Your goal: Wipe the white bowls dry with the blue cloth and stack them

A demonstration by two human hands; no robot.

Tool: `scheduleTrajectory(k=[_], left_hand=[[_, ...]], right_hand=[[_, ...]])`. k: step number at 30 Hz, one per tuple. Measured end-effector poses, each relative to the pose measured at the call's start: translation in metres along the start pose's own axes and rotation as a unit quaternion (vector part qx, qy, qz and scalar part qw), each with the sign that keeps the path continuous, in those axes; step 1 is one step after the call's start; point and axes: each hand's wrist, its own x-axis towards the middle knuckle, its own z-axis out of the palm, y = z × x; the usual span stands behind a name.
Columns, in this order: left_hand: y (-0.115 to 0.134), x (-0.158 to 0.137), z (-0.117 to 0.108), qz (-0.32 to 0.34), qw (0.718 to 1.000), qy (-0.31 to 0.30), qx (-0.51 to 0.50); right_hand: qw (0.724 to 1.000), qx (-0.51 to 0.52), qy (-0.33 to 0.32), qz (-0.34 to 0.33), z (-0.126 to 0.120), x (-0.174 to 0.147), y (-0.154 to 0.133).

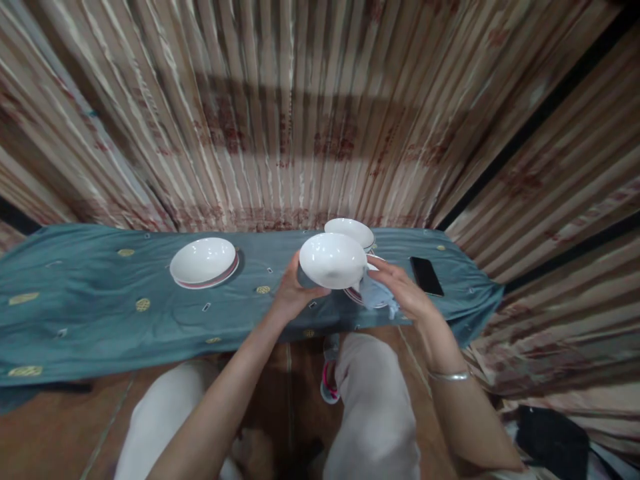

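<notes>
A white bowl [334, 259] is held up over the table, tilted so that its glossy inside faces me. My left hand [294, 291] grips its left side, thumb along the lower rim. At the bowl's right side, my right hand [400, 285] is closed on a light blue cloth [376, 293] that touches the rim and hangs below the fingers. Another white bowl [353, 229] sits just behind. Beneath the held bowl and cloth, a dark-banded dish rim shows, mostly hidden.
On the left of the teal tablecloth [270, 313] stands a white bowl [204, 259] with a reddish band beneath it, possibly stacked. A black phone [427, 276] lies to the right. Patterned curtains [310, 133] hang right behind the table. A dark bag-like object [553, 440] is at lower right.
</notes>
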Motion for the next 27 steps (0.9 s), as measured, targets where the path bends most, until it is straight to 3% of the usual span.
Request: scheduleTrajectory(k=[5, 10, 21, 27], left_hand=[[0.001, 0.015, 0.051, 0.023, 0.999, -0.035, -0.027], [-0.011, 0.02, 0.083, 0.029, 0.997, -0.066, -0.019], [-0.033, 0.023, 0.107, 0.044, 0.994, -0.089, 0.053], [-0.042, 0.024, 0.111, 0.049, 0.993, -0.093, 0.053]], right_hand=[[0.996, -0.012, 0.036, 0.075, -0.052, -0.008, 0.002], [0.993, -0.005, 0.068, 0.097, -0.078, -0.01, 0.019], [0.988, 0.022, 0.121, 0.09, -0.087, -0.01, 0.055], [0.99, -0.001, 0.109, 0.093, -0.089, -0.011, 0.061]])
